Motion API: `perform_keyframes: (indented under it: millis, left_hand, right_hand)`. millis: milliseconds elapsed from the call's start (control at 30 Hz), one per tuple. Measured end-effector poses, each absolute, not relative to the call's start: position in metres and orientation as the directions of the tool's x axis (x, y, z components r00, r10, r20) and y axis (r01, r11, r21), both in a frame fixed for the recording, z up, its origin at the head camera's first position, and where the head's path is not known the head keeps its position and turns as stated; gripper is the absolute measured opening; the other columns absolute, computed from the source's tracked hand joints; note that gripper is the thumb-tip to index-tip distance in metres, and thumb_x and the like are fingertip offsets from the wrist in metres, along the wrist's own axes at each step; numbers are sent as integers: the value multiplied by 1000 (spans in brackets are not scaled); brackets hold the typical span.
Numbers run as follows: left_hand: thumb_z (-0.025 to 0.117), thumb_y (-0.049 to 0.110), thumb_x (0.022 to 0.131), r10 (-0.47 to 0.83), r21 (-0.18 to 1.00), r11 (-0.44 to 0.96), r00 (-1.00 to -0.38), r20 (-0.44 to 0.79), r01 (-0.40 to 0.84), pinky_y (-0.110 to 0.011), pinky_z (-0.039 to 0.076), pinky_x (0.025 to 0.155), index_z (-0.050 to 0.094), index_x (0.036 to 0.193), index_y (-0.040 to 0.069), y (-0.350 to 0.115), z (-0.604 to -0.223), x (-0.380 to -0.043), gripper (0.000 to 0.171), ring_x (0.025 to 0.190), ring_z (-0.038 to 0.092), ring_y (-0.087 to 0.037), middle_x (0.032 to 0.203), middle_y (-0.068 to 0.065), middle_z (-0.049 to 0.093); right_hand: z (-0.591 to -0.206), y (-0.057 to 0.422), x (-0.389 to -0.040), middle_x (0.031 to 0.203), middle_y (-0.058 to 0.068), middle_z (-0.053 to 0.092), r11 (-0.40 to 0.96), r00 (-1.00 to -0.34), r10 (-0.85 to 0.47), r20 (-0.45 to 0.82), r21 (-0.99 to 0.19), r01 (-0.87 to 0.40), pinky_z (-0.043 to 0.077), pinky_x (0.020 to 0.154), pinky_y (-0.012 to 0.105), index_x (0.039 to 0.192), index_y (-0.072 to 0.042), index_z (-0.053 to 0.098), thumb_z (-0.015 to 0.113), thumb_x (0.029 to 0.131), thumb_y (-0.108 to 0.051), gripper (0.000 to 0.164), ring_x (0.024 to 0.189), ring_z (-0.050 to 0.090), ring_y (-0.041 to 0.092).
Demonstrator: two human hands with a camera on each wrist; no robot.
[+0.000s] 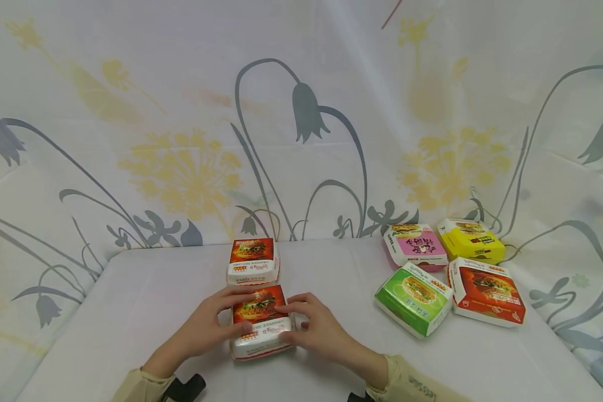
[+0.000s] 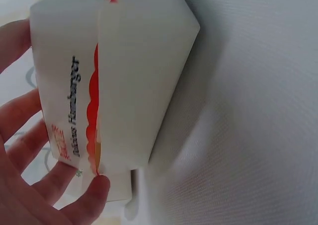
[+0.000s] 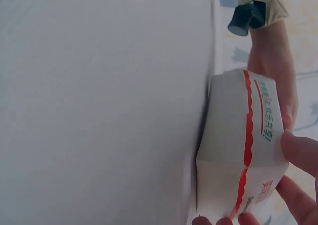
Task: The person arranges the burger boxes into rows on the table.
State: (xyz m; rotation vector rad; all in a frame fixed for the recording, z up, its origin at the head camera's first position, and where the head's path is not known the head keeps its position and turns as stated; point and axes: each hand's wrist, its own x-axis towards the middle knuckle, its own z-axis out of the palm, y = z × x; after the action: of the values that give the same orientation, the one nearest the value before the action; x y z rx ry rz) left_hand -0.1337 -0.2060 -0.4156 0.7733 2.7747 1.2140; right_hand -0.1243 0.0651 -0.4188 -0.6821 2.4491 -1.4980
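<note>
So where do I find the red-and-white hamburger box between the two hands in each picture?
Head: the hamburger box sits low, slightly left of centre.
Left wrist: the hamburger box looms large, upper left.
Right wrist: the hamburger box is right of centre, reaching toward the bottom.
Shared landmark: the left hand, partly behind the hamburger box in the right wrist view.

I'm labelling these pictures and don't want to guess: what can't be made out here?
Contents of the held hamburger box: hidden by its cardboard, every view.
Part of its top picture: covered by the left hand, head view.
Smallest print on the yellow food box: too small, head view.
Right hand: partly cut off by the right edge, right wrist view.
</note>
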Motion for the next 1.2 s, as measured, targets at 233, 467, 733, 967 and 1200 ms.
perform_keyframes:
  millis: [233, 467, 733, 967, 1200]
  left_hand:
    - [77, 48, 84, 435, 667, 608, -884, 173, 430, -66, 39, 101, 64, 134, 24, -205, -414, -130, 57, 133, 44, -36, 144, 0, 50]
    - [77, 47, 84, 437, 652, 638, -889, 132, 411, -68, 37, 100, 63, 136, 24, -211, -412, -131, 58, 135, 41, -41, 147, -5, 49]
    - [75, 45, 86, 493, 658, 613, -863, 115, 438, -69, 38, 98, 62, 137, 23, -219, -409, -134, 57, 135, 41, -44, 147, -8, 49]
    - [73, 47, 87, 503, 630, 618, -852, 142, 470, -70, 34, 102, 61, 139, 21, -218, -408, -132, 60, 141, 34, -39, 150, -1, 49]
    - [72, 41, 90, 540, 620, 583, -820, 187, 525, -69, 34, 102, 62, 138, 16, -215, -405, -129, 55, 140, 36, -40, 144, -2, 55]
  right_hand:
    - [-424, 57, -122, 122, 3, 52, 387, -878, -467, 109, -867, -314, 56, 84, 46, 125, -20, 71, 83, 82, -29, 46, 115, 51, 27]
    - [-424, 53, -121, 125, 5, 50, 400, -862, -489, 132, -845, -356, 56, 83, 38, 128, -18, 69, 78, 87, -31, 44, 117, 52, 27]
    - [-422, 53, -120, 136, 10, 50, 391, -859, -497, 123, -852, -348, 55, 85, 37, 129, -20, 67, 72, 93, -31, 38, 125, 50, 31]
    - [-423, 50, -120, 139, 10, 51, 406, -862, -488, 138, -838, -364, 54, 82, 32, 131, -18, 66, 74, 91, -32, 42, 126, 50, 31]
    - [-422, 47, -118, 139, 11, 51, 408, -867, -477, 143, -838, -363, 55, 81, 32, 130, -18, 67, 73, 91, -33, 42, 126, 50, 32]
